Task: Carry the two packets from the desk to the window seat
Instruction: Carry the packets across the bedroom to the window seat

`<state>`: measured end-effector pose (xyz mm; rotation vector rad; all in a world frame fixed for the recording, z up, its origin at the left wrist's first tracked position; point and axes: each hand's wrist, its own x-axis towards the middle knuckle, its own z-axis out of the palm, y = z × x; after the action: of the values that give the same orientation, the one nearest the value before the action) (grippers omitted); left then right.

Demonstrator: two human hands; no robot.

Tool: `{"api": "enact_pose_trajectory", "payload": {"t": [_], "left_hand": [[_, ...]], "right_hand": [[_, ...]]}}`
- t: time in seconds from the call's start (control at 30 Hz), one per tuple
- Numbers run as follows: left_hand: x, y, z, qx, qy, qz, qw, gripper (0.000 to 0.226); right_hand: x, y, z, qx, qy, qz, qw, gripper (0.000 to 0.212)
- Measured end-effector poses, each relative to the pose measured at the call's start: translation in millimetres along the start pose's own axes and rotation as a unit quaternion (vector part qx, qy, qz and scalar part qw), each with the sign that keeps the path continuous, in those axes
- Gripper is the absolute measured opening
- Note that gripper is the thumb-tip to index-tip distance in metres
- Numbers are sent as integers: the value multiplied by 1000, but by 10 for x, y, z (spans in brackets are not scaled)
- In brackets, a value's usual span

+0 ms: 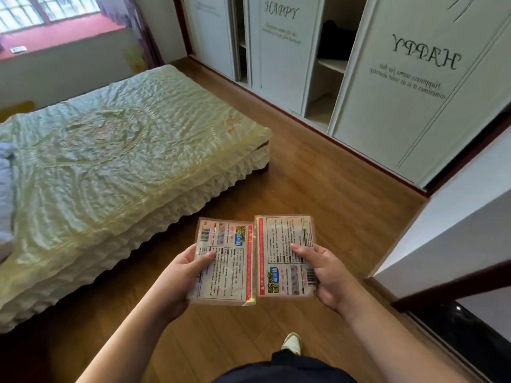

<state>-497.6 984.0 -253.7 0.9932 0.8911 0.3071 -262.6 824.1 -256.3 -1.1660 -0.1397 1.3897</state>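
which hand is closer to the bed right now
Left. The left hand, holding its packet, is on the side toward the bed; the right hand is farther off, on the wardrobe side.

A quilted bed (119, 150) stands on wooden floor (318, 189) beside white wardrobe doors (401, 100)

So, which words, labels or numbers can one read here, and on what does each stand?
"HAPPY": wardrobe door, middle panel.
"HAPPY", mirrored: right wardrobe door.
Script lines under both: too blurred to read.
Left packet in left hand: barcode and print, too small.
Right packet in right hand: likewise too small.
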Motion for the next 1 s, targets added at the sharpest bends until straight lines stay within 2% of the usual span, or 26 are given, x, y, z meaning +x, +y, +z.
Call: {"api": "enact_pose_trajectory", "payload": {"t": [0.1,0.3,0.43,0.6,0.8,1.0], "left_hand": [[334,198,287,22,-5,3,1000,43],[870,538,514,16,-8,-2,1000,38],[1266,730,448,10,-10,-16,1000,42],[1875,971,285,-4,-14,-34,999,44],[2632,1517,18,5,-11,-22,1000,25],[3261,2128,-150,16,-16,-26,999,21]], "right_hand": [[226,-327,-186,-16,22,-4,1000,31],[647,-736,-394,0,44,-6,999,33],[1012,-910,-423,-4,52,7,999,37],[1583,-1177,-317,-11,58,8,998,52],[2364,-1696,-4,-22,62,-3,998,52],[2980,-2148,280,-20,60,-19,998,46]]}}
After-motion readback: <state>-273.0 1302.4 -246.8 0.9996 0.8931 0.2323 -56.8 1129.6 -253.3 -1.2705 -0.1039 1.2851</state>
